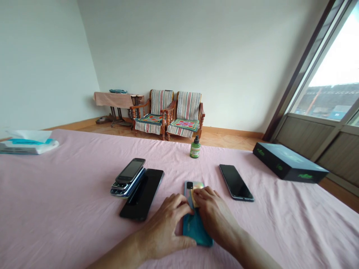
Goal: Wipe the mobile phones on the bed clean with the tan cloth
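A blue-green smartphone lies face down on the bed, its camera block at the far end. My left hand grips its left side, thumb at the near end and fingers along the edge. Under the bent fingers of my right hand is a small yellowish cloth, pressed on the upper part of the phone's back. A large black phone lies to the left, touching a stack of smaller phones. Another dark smartphone rests screen up to the right.
Beyond the phones stands a green bottle with a black top. A black box sits at the right, and a tissue pack at the far left. The pink sheet is wrinkled. Two wooden chairs stand against the wall.
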A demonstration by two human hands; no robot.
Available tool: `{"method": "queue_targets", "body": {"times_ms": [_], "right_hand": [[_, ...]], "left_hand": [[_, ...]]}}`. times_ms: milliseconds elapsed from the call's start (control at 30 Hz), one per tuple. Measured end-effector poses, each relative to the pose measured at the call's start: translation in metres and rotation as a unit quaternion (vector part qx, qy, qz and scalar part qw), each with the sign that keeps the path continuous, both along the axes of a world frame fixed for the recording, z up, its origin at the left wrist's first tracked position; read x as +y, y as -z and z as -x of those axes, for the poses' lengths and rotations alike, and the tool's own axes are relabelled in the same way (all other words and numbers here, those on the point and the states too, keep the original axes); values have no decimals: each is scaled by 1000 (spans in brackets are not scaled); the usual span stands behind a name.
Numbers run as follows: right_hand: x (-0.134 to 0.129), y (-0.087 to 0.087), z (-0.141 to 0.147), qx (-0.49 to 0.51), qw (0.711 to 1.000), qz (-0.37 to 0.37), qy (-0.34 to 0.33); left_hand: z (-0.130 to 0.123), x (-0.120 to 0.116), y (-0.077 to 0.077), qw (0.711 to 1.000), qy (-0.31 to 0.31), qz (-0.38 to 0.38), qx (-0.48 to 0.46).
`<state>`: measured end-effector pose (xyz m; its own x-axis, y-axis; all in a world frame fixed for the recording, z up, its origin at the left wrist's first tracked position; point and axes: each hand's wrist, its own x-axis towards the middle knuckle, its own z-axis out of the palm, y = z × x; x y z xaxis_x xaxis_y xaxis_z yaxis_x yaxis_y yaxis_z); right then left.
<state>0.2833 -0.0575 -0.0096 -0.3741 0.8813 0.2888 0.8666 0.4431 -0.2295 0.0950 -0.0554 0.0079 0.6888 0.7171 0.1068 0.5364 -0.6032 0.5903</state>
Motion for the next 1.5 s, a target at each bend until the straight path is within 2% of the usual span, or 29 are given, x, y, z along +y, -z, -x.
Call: {"method": "queue_targets", "body": {"times_ms": [200, 533, 800, 1033, 1167, 1300, 1400, 1500], "right_hand": [[25, 7, 0, -5, 999, -22, 37], [6, 0, 8, -14, 999, 2, 34], [31, -2, 12, -18, 996, 1, 92], [21, -3, 11, 17, 997, -11, 78], [29, 5, 10, 59, 995, -32, 80], [39, 13, 13, 102, 993, -41, 51], [41, 14, 16, 108, 993, -45, 30], [41, 12, 16, 89, 994, -40, 39]], "left_hand": [[-1, -1, 2, 1000, -9, -2, -2], [-2, -3, -1, 1000, -4, -9, -7], [0, -4, -1, 1000, -5, -11, -2], [-1, -3, 0, 1000, 0, -11, -6], [-1, -3, 2, 1000, -5, -16, -3], [-1, -3, 3, 1000, -6, -19, 0], [-1, -3, 3, 1000, -6, -21, -1], [0, -3, 3, 1000, -4, -21, -5]]}}
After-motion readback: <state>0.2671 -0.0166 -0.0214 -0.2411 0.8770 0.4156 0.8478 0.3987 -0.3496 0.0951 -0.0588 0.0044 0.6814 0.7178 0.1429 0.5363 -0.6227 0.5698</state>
